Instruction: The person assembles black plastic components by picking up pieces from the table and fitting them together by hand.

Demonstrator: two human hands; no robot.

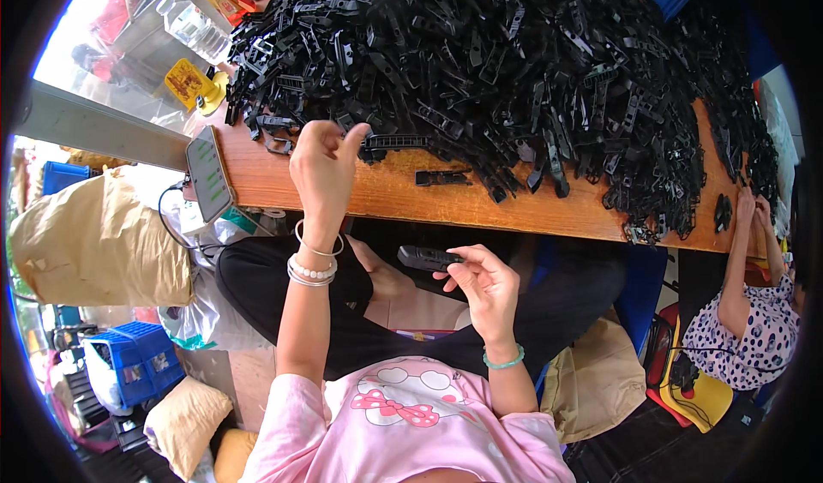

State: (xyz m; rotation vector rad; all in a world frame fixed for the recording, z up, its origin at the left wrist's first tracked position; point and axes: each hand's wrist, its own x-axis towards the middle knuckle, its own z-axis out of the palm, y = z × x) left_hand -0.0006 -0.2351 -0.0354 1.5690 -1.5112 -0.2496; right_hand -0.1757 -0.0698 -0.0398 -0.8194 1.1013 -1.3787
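Observation:
My right hand (pixel 487 290) pinches an elongated black plastic part (pixel 423 258) between thumb and fingers, in front of the table edge and over my lap. My left hand (pixel 324 170) is raised at the near left side of a big heap of black plastic parts (pixel 463 63). Its fingers are curled in, with the thumb beside them; whatever they may hold is hidden. Just right of that thumb lies a slotted black strip-like part (pixel 399 141). A single loose black part (pixel 441 178) rests on the wood nearer to me.
The heap covers much of the wooden table (pixel 377 196). At its left edge sit a phone-like device (pixel 208 173) with a cable and a yellow holder (pixel 190 84). A clear bottle (pixel 190 27) lies beyond. Another person's hands (pixel 754 209) are at the table's right end.

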